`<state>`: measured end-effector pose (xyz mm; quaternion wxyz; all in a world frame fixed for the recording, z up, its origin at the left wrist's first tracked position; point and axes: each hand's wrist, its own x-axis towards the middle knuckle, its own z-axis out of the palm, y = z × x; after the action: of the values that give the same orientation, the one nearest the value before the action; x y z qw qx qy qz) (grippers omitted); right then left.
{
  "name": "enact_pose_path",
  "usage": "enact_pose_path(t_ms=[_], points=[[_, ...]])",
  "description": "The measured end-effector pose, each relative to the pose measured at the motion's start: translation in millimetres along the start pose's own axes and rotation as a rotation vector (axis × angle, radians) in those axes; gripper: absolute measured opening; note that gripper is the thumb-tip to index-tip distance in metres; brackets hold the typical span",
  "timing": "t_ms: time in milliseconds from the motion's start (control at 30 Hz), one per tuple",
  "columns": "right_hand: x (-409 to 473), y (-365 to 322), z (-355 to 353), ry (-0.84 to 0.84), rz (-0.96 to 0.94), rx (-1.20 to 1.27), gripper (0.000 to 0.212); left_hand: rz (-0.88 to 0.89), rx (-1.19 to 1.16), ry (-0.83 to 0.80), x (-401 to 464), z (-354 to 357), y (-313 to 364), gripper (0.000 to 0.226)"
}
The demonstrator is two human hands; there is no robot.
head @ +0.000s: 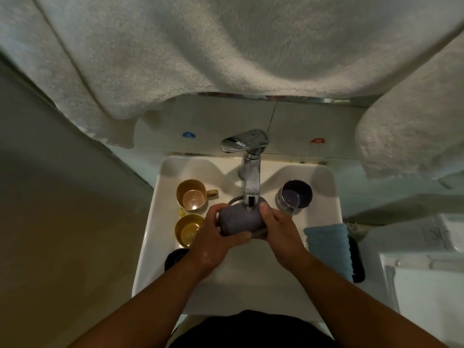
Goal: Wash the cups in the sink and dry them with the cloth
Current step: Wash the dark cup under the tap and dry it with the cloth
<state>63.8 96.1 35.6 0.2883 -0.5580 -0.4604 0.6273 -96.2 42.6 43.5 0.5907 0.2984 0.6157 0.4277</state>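
White towels (226, 46) hang above a small white ceramic sink (324, 194), where both hands clasp a grey cup (238, 219) on its side under the chrome tap (251, 177): left hand (213, 237) around one end, right hand (278, 229) around the other. Washing looks barely begun; a tan mug (191, 194), yellow cup (188, 229) and dark metal cup (296, 194) wait on the rim, and the folded blue cloth (329, 244) lies unused at right.

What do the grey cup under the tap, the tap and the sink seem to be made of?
Grey cup: matte, no glare, possibly plastic or stoneware; unclear.
Tap: polished chrome-look metal, mirror highlights.
Sink: glossy white, likely glazed ceramic.
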Motion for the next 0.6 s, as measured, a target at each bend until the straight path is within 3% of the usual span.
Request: enact_pose_path(t_ms=[100,167,333,400,467,600], points=[[1.8,-0.2,-4.3,-0.046,-0.049,-0.087,0.04,-0.183,-0.228,-0.055,-2.9,-0.1,6.0,0.054],[4.0,1.2,-6.5,-0.084,-0.038,-0.061,0.032,-0.159,-0.174,-0.074,-3.6,-2.4,6.9,0.057],[6.4,-1.8,11.0,0.006,-0.022,-0.114,0.02,0.124,0.317,0.01,-2.3,-6.9,-6.4,0.118],[7.4,-2.2,15.8,0.026,0.049,-0.036,0.017,0.098,0.351,0.072,-2.8,-9.1,-6.0,0.108],[7.7,-0.6,13.2,0.022,0.086,0.021,0.02,0.063,0.299,0.091,-3.9,-10.4,-3.6,0.084],[3.1,5.2,2.4,-0.058,0.004,0.031,0.022,-0.189,-0.219,-0.02,-5.1,-5.7,3.8,0.061]])
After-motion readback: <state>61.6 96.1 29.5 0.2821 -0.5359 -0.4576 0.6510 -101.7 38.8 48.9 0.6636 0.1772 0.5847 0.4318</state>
